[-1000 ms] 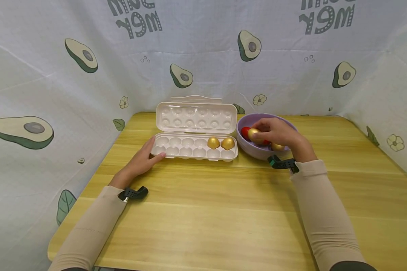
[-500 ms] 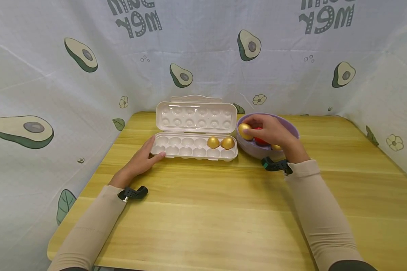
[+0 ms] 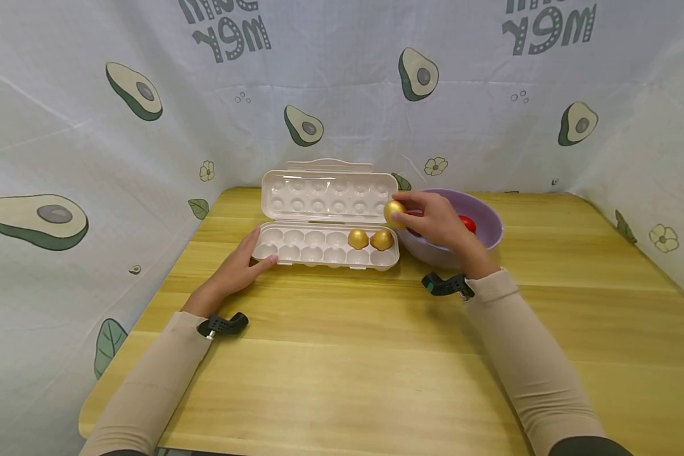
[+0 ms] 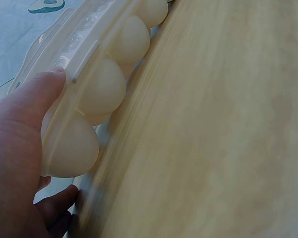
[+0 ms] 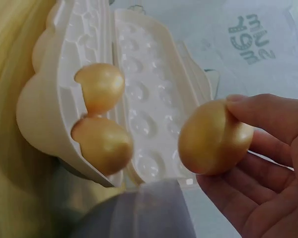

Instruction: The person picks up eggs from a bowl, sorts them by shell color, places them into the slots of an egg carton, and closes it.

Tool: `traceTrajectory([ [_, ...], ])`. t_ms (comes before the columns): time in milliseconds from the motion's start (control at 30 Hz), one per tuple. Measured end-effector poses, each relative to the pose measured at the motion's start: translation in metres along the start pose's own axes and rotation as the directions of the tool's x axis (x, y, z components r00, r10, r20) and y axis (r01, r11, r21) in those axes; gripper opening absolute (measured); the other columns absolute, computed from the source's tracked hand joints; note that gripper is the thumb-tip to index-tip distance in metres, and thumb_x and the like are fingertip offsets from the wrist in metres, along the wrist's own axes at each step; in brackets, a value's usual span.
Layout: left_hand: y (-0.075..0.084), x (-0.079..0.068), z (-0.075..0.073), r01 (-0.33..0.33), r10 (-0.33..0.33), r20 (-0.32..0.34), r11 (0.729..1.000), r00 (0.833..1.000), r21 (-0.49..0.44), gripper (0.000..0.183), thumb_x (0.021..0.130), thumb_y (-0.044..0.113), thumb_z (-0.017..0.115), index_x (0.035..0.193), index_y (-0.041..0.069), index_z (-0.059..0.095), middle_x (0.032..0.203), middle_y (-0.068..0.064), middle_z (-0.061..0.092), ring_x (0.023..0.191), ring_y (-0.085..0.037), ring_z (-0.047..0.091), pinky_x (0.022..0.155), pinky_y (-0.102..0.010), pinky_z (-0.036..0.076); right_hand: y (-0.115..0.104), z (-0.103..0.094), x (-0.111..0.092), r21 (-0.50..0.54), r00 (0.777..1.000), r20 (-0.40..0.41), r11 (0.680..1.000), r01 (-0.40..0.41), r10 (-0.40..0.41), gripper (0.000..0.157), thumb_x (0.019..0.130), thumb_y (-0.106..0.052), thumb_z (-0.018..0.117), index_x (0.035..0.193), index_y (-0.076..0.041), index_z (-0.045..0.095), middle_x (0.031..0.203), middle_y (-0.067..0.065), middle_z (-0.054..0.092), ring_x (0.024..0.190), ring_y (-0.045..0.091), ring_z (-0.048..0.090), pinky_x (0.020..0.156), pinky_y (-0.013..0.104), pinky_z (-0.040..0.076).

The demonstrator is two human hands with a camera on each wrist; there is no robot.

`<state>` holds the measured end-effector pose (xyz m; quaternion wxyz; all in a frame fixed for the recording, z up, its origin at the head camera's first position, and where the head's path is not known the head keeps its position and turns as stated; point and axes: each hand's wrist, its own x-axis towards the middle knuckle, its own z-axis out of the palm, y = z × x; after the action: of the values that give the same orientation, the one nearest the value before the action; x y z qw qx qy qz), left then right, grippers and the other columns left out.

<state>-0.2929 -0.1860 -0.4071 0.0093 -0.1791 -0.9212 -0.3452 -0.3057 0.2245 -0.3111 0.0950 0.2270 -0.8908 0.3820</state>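
A golden egg [image 3: 395, 214] is pinched between the thumb and fingers of my right hand [image 3: 433, 218], above the left rim of the purple bowl [image 3: 487, 235]. Close by stands the white plastic egg carton [image 3: 313, 256], its lid [image 3: 330, 195] raised at the back. Two other golden eggs, one [image 5: 103, 88] and its neighbour [image 5: 105, 145], sit side by side in the carton's back row at the right end. My left hand [image 3: 234, 272] grips the carton's left end, the thumb [image 4: 47, 89] on the front rim and the fingers round the end.
A red egg [image 3: 467, 223] shows in the bowl, with part of the inside hidden behind the right hand. Wooden tabletop [image 3: 330, 354] spreads out in front of the carton. A white cloth [image 3: 353, 82] with avocado prints hangs behind and at the sides.
My right hand has lifted the golden egg from the bowl and carried it left, to the bowl's edge beside the carton. The left hand and carton stay put.
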Motion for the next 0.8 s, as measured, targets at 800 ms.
traceTrajectory([
  [800,0.0,-0.002,-0.001,0.01,-0.01,0.012,1.0,1.0,-0.006,0.091,0.095,0.051,0.054,0.155,0.004,0.003,0.16,-0.016,0.007,0.146,-0.034,0.01,0.116,-0.052,0.012,-0.01,0.039,0.009,0.226,1.0,-0.006,0.974,0.014,-0.013,0.042,0.088,-0.022,0.072,0.126,-0.008,0.061,0.119,0.008,0.064,0.11,0.022,0.059,0.099,0.04,0.046],
])
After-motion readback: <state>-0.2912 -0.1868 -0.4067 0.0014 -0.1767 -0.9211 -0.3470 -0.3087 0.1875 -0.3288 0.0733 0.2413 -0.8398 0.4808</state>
